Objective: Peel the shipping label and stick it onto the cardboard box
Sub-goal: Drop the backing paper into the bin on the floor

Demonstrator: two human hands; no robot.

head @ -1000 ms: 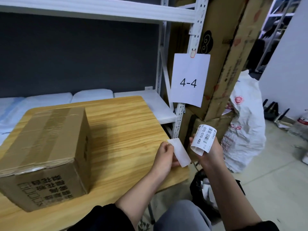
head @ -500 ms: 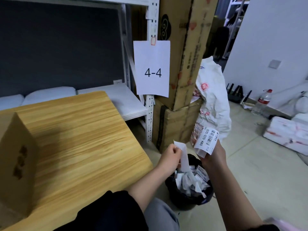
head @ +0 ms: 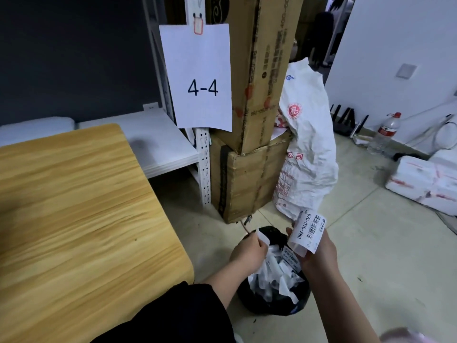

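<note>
Head view. The left hand (head: 248, 251) pinches a blank white backing strip (head: 263, 237) between thumb and fingertips, grip closed on it, directly over a black-lined waste bin (head: 272, 299) on the floor. The right hand (head: 319, 253) holds the peeled shipping label (head: 306, 232), printed side up, grip closed at its lower edge; the label curls upward and stands free of the bin. The target cardboard box is out of view; only the bare wooden desk (head: 74, 219) shows at left.

Step in hand, judged: discard the backing. To do it well, release the strip squarely over the bin opening and keep the label's adhesive side away from the fingers, the sleeve and the bin contents, so it does not fold onto itself.

Count: one label, one backing strip in hand, one bin holding many discarded strips (too jumbled to count), two stacked brown cartons (head: 247, 179) by the shelf rack, one white sack (head: 309, 154), one bottle (head: 385, 133), one "4-4" sheet (head: 197, 78).
</note>
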